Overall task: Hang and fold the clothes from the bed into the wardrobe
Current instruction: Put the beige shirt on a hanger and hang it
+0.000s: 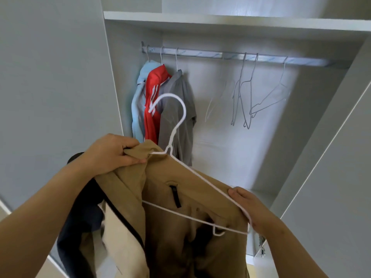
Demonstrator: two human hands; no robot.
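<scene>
A tan jacket [192, 197] with a black zip and cream lining hangs in front of me on a white wire hanger [176, 125], whose hook points up toward the wardrobe rail [200, 53]. My left hand [114, 153] grips the jacket's collar at the hanger's left shoulder. Over at the right, my right hand [251, 207] holds the hanger's right end together with the jacket's shoulder. A dark navy garment [80, 227] is draped over my left forearm.
On the rail's left end hang a light blue top [138, 101], a red top with white stripes [153, 101] and a grey shirt [178, 117]. Several empty wire hangers [247, 91] hang further right. A white shelf [220, 19] runs above the rail.
</scene>
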